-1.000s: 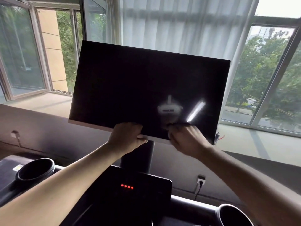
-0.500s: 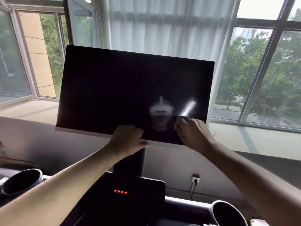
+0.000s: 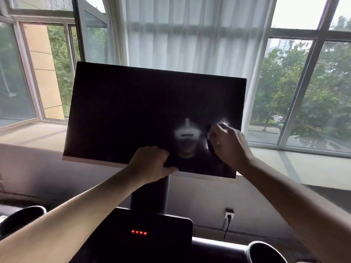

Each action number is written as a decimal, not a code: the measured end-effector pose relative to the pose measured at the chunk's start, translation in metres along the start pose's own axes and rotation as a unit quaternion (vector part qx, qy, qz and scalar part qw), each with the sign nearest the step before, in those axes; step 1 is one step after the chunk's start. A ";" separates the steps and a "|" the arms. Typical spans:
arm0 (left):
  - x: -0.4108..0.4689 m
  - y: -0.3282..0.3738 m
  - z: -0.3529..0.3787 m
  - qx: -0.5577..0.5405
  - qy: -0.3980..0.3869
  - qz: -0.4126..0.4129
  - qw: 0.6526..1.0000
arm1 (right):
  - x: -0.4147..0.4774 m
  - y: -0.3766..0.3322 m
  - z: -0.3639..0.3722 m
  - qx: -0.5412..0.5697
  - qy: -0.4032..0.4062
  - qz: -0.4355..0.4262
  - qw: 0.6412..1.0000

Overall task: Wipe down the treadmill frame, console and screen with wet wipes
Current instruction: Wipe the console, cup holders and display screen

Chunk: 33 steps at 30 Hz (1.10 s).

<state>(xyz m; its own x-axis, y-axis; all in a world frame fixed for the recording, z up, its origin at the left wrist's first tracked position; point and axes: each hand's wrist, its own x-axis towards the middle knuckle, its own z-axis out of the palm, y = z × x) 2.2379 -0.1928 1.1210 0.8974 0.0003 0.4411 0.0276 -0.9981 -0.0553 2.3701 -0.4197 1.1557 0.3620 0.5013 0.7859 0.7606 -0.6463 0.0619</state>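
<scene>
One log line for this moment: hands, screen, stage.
left hand: grips screen bottom edge | right hand: against screen lower right, grasp unclear | console: red lights lit | stage: wiping screen

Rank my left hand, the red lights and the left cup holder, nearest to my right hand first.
1. Left hand, gripping the screen's lower edge.
2. Red lights, below on the console.
3. Left cup holder, far lower left.

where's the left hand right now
Head view: the left hand grips the bottom edge of the large black flat screen, near its middle just above the dark support post, left of the right hand.
</scene>
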 end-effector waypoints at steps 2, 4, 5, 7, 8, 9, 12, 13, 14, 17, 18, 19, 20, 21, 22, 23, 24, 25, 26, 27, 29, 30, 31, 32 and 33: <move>0.008 0.004 -0.006 -0.006 0.037 0.004 0.999 | 0.010 -0.013 0.005 0.000 0.040 0.035 0.999; 0.017 0.007 -0.011 -0.023 0.080 0.016 0.996 | -0.004 -0.028 0.013 0.024 -0.025 -0.026 0.999; 0.022 0.007 -0.015 -0.037 0.101 0.022 0.994 | -0.015 -0.032 0.015 0.039 -0.089 -0.068 0.993; 0.033 0.004 -0.022 -0.056 0.140 0.032 0.988 | -0.032 -0.024 0.013 0.030 -0.161 -0.132 0.978; 0.038 0.003 -0.026 -0.057 0.159 0.035 0.985 | -0.031 -0.014 0.010 0.017 -0.146 -0.136 0.980; 0.044 0.000 -0.031 -0.055 0.176 0.037 0.982 | -0.025 -0.005 0.008 0.005 -0.114 -0.123 0.986; 0.065 -0.005 -0.046 -0.037 0.215 0.052 0.975 | 0.014 0.011 0.002 -0.016 0.006 -0.045 0.999; 0.073 -0.005 -0.053 -0.027 0.224 0.056 0.973 | 0.030 0.011 0.001 -0.017 0.040 -0.015 0.999; 0.080 -0.005 -0.059 -0.016 0.233 0.059 0.971 | 0.045 0.008 0.000 -0.014 0.067 0.017 0.997; 0.102 -0.001 -0.072 0.007 0.248 0.058 0.967 | 0.064 -0.011 0.005 -0.005 0.082 0.040 0.996; 0.109 0.000 -0.076 0.006 0.249 0.056 0.967 | 0.060 -0.016 0.008 0.000 0.052 0.005 0.999; 0.115 0.000 -0.078 0.002 0.249 0.053 0.967 | 0.052 -0.020 0.011 0.004 0.007 -0.043 0.999; 0.120 -0.001 -0.081 -0.002 0.250 0.053 0.967 | 0.042 -0.021 0.010 0.008 -0.039 -0.095 0.995; 0.125 -0.002 -0.085 -0.006 0.248 0.055 0.967 | 0.035 -0.016 0.007 0.006 -0.074 -0.132 0.989; 0.130 -0.004 -0.088 -0.011 0.244 0.055 0.968 | 0.034 -0.008 0.003 -0.002 -0.080 -0.146 0.986; 0.134 -0.006 -0.092 -0.016 0.234 0.053 0.971 | 0.038 0.002 -0.001 -0.017 -0.055 -0.130 0.990; 0.138 -0.008 -0.096 -0.019 0.221 0.051 0.974 | 0.047 0.012 -0.003 -0.028 -0.007 -0.093 0.995; 0.143 -0.009 -0.098 -0.019 0.207 0.050 0.977 | 0.061 0.021 -0.005 -0.035 0.047 -0.043 0.997; 0.147 -0.009 -0.099 -0.019 0.195 0.048 0.980 | 0.076 0.027 -0.007 -0.040 0.091 0.004 0.995; 0.150 -0.008 -0.099 -0.023 0.183 0.047 0.982 | 0.090 0.028 -0.008 -0.043 0.120 0.037 0.991; 0.155 -0.006 -0.096 -0.041 0.173 0.042 0.983 | 0.103 0.017 -0.003 -0.033 0.140 0.053 0.988; 0.156 -0.004 -0.094 -0.048 0.177 0.039 0.982 | 0.102 0.008 0.002 -0.025 0.126 0.030 0.991; 0.154 -0.004 -0.093 -0.049 0.184 0.037 0.981 | 0.094 -0.002 0.005 -0.020 0.094 -0.011 0.995; 0.154 -0.004 -0.092 -0.045 0.192 0.038 0.980 | 0.085 -0.008 0.007 -0.021 0.058 -0.063 0.996; 0.154 -0.005 -0.092 -0.040 0.197 0.041 0.979 | 0.079 -0.008 0.007 -0.032 0.027 -0.102 0.994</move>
<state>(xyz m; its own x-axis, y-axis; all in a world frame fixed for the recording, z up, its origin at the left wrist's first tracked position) 2.3353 -0.1931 1.2713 0.6548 -0.0885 0.7506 -0.0871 -0.9953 -0.0413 2.3961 -0.3715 1.2130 0.1732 0.5952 0.7847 0.7793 -0.5700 0.2604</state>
